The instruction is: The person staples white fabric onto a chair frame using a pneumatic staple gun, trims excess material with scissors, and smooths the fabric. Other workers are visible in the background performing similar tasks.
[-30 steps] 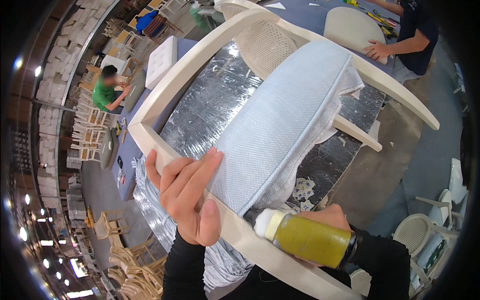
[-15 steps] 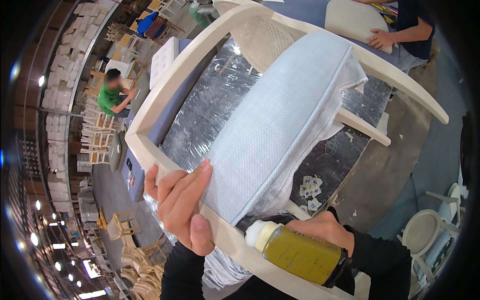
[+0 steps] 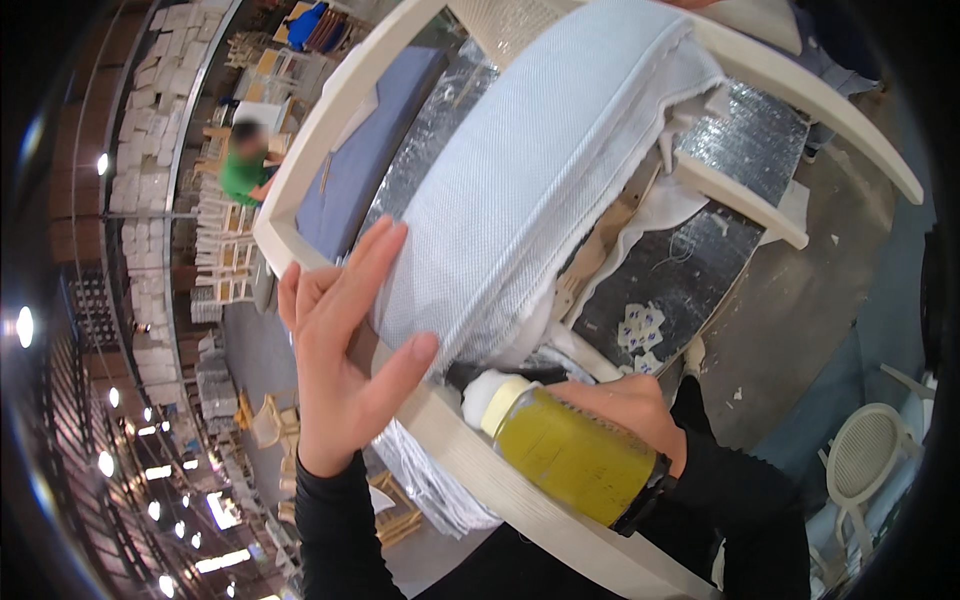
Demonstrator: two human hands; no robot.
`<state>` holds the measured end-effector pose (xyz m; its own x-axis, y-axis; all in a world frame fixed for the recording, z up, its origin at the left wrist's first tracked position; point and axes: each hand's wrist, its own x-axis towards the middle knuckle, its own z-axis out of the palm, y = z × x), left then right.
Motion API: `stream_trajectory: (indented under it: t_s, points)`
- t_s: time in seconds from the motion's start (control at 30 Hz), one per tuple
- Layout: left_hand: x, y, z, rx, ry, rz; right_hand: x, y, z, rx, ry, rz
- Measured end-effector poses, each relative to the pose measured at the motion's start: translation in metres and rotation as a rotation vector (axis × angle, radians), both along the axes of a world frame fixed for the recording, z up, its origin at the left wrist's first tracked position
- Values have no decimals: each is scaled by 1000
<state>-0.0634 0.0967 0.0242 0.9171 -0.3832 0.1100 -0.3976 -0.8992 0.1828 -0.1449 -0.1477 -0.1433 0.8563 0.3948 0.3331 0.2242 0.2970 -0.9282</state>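
A light blue woven upholstered seat (image 3: 530, 160) lies tilted in a pale wooden chair frame (image 3: 480, 460). Its piped edge and loose fabric hem (image 3: 590, 215) face right, with the underside partly showing. My left hand (image 3: 345, 345) is open, fingers spread, by the near left end of the seat, the fingertips at its fabric. In my right hand (image 3: 630, 410) is an olive-yellow bottle-shaped tool (image 3: 570, 455) with a pale yellow collar, white rounded tip and black rear end. Its tip is close to the seat's near corner, above the frame rail; whether they touch is hard to tell.
A film-covered table (image 3: 740, 140) stands beneath the chair, with small paper labels (image 3: 640, 325) on it. Another chair with an oval woven back (image 3: 862, 452) is at lower right. A person in green (image 3: 245, 165) sits at far left; white stacks (image 3: 150, 130) line the wall.
My left fingers have spread and the hand's hold has loosened. The tool has shifted slightly left and up in view. The seat now shows more of its underside; the view has also shifted.
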Motion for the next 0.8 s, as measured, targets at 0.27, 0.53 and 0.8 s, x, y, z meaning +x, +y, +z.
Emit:
stream_trajectory:
  t_s: [0.27, 0.53, 0.8]
  points:
    - [-1, 0, -3, -23, 36, 49, -2, 10, -5, 79, -11, -102]
    - [-1, 0, -5, -5, 2, 50, 1, 9, -7, 47, -30, -84]
    - [-2, 0, -8, -75, 1, 65, 2, 11, -4, 32, -50, -102]
